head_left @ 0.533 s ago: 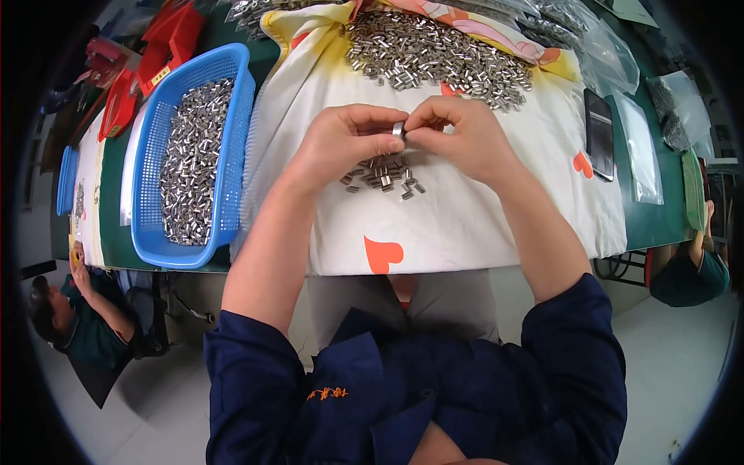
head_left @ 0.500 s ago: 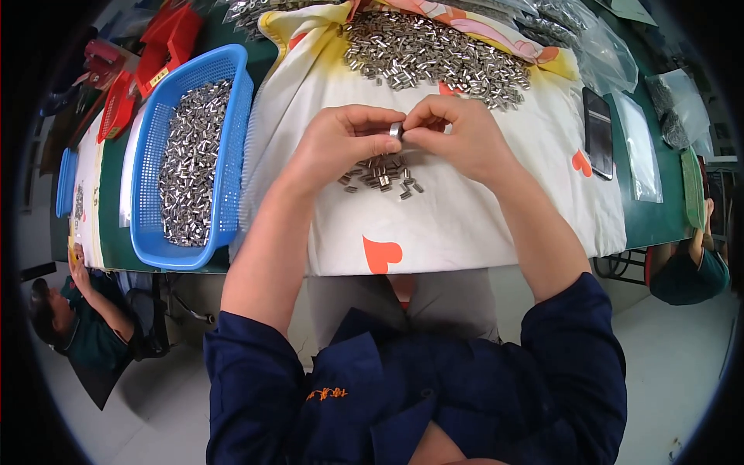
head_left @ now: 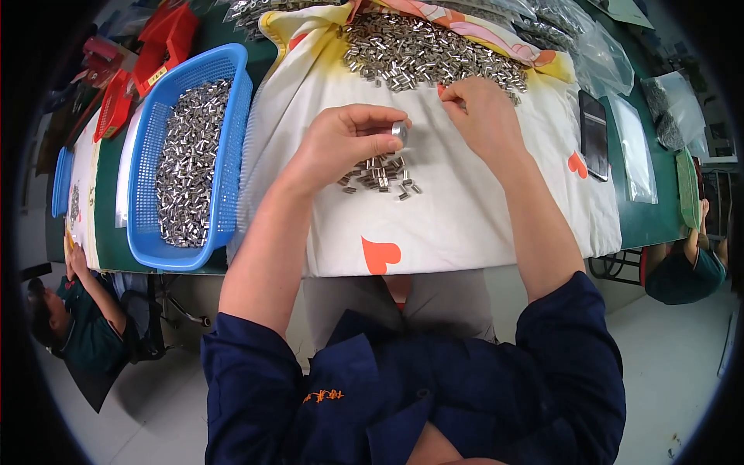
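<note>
Bright, even light falls from overhead and the white cloth (head_left: 465, 209) is well lit without blowing out. Shadows are soft and short under the left hand (head_left: 341, 143) and right hand (head_left: 484, 112). The metal pile (head_left: 426, 50) glints. Fisheye bending curves the tabletop (head_left: 643, 225) edge, and a black rim rings the view. Focus is sharp at centre and softer outward.

Bare cloth (head_left: 465, 225) open toward the near tabletop edge, small parts cluster (head_left: 380, 174) mid-cloth, big metal heap (head_left: 418, 50) blocking the far side, blue basket (head_left: 190, 155) walling the left, black phone (head_left: 594, 136) right.
</note>
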A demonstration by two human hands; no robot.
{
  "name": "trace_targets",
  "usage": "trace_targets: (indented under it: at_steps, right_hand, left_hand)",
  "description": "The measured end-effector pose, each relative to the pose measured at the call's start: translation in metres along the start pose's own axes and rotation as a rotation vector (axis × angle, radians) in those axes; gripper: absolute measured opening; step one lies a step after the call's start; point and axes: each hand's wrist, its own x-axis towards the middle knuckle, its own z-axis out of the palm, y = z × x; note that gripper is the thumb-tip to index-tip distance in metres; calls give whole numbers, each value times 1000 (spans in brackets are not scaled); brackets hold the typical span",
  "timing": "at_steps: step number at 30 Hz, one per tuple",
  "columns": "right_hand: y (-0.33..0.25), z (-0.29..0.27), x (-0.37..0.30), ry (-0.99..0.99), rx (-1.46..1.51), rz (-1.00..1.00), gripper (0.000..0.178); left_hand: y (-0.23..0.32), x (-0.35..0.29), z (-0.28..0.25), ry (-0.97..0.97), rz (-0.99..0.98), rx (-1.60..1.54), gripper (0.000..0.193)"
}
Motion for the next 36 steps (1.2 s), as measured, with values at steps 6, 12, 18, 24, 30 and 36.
trace_targets:
  at_steps: [6,12,18,24,30,36]
  right_hand:
    - [-34,-11,-7,-209,794,229,7]
    - [-39,-6,-11,-123,798,117,10]
    - [-45,-1,-15,74,409,-120,9]
    - [-34,-11,-10,-242,778,185,11]
    - [-12,-10,1,-47,630,240,14]
    - [15,-4,1,-52,105,271,11]
  left_hand:
    - [-3,4,-3,103,50,-80,30]
    - [-4,4,-4,70,60,-68,30]
    - [-4,3,1,130,47,-38,29]
    - [1,0,0,84,2,-13,29]
    - [3,-2,2,48,-54,43,31]
    - [4,0,5,5,-32,97,28]
